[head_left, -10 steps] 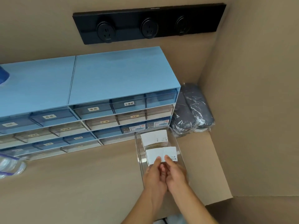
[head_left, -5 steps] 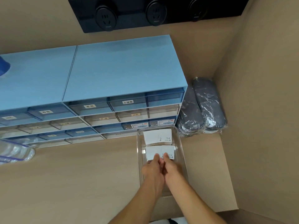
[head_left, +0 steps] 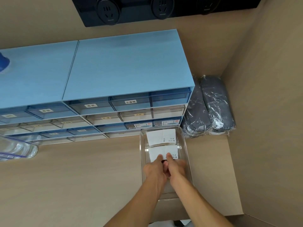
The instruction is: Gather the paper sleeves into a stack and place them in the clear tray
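1. Both hands were down inside the clear tray (head_left: 186, 154), working side by side over its near half.
2. The left hand (head_left: 155, 169) had its fingers curled around the near edge of the near stack of paper sleeves (head_left: 163, 153), with a thumb or fingertip pressed on the top sleeve.
3. The right hand (head_left: 176, 167) sat just beside it, touching it, one finger laid on top of that same stack and the rest folded underneath or behind; how tightly it pinched could not be told.
4. So both hands were closed on the near stack, which lay flat inside the tray, white faces up with small printed marks toward its right end.
5. A far stack of paper sleeves (head_left: 161, 136) lay in the tray's far half, untouched, its near edge just beside the near stack.
6. The tray rested on the wooden counter (head_left: 73, 177), its far end close against the blue drawer cabinet (head_left: 127, 68).
7. Labelled drawers, some blue and some clear, ran across the cabinet front.
8. To the right of the cabinet, in the corner, dark grey wrapped bundles (head_left: 209, 108) leaned in shiny plastic film.
9. At the far left edge sat a clear plastic container (head_left: 14, 149), partly cut off.
10. A black socket strip (head_left: 157, 9) was mounted on the wall above.
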A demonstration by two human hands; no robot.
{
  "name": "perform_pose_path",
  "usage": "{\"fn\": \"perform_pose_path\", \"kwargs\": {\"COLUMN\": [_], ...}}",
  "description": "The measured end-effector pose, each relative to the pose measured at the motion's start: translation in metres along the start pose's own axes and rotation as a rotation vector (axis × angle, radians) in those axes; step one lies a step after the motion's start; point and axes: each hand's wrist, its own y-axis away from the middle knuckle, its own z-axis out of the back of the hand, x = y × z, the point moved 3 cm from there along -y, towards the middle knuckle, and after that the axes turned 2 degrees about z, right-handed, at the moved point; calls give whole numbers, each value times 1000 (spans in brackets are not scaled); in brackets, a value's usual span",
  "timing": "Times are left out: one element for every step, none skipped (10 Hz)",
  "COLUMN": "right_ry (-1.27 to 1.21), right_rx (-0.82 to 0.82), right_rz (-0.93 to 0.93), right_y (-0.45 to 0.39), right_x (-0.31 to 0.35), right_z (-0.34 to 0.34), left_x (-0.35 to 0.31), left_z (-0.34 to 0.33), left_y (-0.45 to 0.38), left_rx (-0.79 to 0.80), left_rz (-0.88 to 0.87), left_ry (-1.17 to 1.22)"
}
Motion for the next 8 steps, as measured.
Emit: {"fn": "perform_pose_path", "kwargs": {"right_ry": [-18, -14, -33, -60, -75, -10, 72, 174], "right_rx": [3, 5, 39, 66, 99, 133, 161, 152], "right_rz": [4, 1, -4, -7, 17, 121, 385, 734], "right_y": [2, 5, 6, 12, 21, 39, 66, 111], "right_x": [1, 3, 2, 2, 5, 19, 52, 97], "right_z": [0, 0, 2, 4, 8, 10, 3, 3], "left_x": [1, 2, 2, 1, -2, -14, -45, -92], "left_z": [0, 1, 3, 4, 8, 16, 21, 38], "left_y": [-2, -1, -3, 3, 16, 45, 77, 114], "left_rx": [-19, -27, -10, 26, 87, 203, 300, 296], "left_rz": [-20, -31, -39, -25, -37, -113, -391, -813], "left_ry": [-26, -59, -48, -24, -23, -16, -69, -190]}}
